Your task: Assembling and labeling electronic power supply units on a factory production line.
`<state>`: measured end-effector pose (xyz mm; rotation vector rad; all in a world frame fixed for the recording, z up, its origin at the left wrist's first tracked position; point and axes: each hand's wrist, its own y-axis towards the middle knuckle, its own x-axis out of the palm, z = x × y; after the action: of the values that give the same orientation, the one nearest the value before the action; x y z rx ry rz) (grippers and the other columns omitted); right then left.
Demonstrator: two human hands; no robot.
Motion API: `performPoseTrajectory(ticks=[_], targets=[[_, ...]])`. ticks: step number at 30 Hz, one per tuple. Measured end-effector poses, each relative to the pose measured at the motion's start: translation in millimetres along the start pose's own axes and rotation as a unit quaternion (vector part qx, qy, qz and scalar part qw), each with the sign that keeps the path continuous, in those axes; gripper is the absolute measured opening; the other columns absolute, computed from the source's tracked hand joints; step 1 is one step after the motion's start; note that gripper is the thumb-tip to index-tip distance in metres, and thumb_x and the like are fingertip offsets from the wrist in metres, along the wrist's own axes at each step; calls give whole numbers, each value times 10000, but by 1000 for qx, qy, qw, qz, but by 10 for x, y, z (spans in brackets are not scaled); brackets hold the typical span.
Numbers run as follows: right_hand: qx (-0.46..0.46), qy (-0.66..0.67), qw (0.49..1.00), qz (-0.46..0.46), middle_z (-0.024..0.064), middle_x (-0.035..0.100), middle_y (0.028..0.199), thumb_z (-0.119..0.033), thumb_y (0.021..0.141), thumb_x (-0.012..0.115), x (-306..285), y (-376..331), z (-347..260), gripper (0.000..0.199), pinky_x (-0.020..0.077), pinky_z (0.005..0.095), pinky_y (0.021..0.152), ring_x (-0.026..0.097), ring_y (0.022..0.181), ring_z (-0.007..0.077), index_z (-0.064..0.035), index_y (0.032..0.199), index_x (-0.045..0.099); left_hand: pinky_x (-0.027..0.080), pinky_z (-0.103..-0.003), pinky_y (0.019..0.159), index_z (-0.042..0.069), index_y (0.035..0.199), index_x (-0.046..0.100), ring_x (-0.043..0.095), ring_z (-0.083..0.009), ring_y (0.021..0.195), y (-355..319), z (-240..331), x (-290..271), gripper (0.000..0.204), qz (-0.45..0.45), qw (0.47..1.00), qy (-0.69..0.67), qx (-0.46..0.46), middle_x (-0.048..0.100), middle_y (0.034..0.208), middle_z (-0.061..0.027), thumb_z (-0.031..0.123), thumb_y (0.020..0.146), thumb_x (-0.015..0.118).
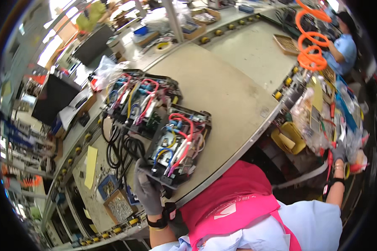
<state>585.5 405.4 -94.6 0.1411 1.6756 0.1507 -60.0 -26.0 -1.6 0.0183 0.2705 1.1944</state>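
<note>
1. My left hand [146, 188], in a grey fabric glove, rests against the near-left corner of an open electronics chassis [176, 150]; I cannot tell whether its fingers close around the frame.
2. That chassis lies ahead and to the right of my left hand, at the near-left part of the smooth beige board [234, 98], its long axis slanting away and rightward. My right hand is well apart from it.
3. Soft, rubbery wires [191, 134] in red, blue and yellow arch over its dark, boxy frame.
4. My right hand [338, 151], also gloved, is beside a slim red tool [329, 161]; whether it grasps that, I cannot tell.
5. Black cables [132, 147] loop at the board's left edge.
6. Farther off, a second wired chassis [140, 102] sits beside the first.
</note>
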Motion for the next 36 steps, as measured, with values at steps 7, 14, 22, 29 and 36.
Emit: performPoseTrajectory(ticks=[7,14,22,29,36], targets=[[-215,246,942,76,32,624,971,-72,832,636,-785,-236,-1837,310,494,270,745,605,896,138,-51,1141,615,475,-246,674,18,1226,590,580,-89,778,174,98,-529,352,-84,976,184,80,631,906,-62,272,996,509],[-687,361,477,-413,170,643,1110,-268,880,657,-908,-1888,-4679,448,521,388,835,636,981,336,-71,1269,556,492,-306,749,12,1160,609,621,-170,821,1141,154,-1042,367,-46,970,224,81,664,897,-106,303,936,597],[-595,317,516,-529,301,467,1313,-516,867,600,-392,-3118,-5572,931,396,439,1000,497,1196,387,-8,1497,138,464,-433,901,56,1229,553,595,-365,1066,2064,-473,-1318,569,7,898,432,76,629,1120,-212,486,862,618],[-336,614,338,-629,175,148,1561,-149,900,645,-168,-3648,-6172,888,181,386,1173,191,1444,253,-39,1511,9,480,-481,744,93,1085,564,634,-406,900,2301,-930,-1060,357,-29,910,409,58,676,939,-204,416,936,544],[-419,584,221,-659,144,443,1413,31,832,519,-113,-3541,-6310,682,311,375,1115,416,1331,227,-48,1465,277,501,-422,658,106,1008,602,675,-322,747,2210,-894,-1009,227,-36,935,349,54,689,755,-121,311,965,514]])
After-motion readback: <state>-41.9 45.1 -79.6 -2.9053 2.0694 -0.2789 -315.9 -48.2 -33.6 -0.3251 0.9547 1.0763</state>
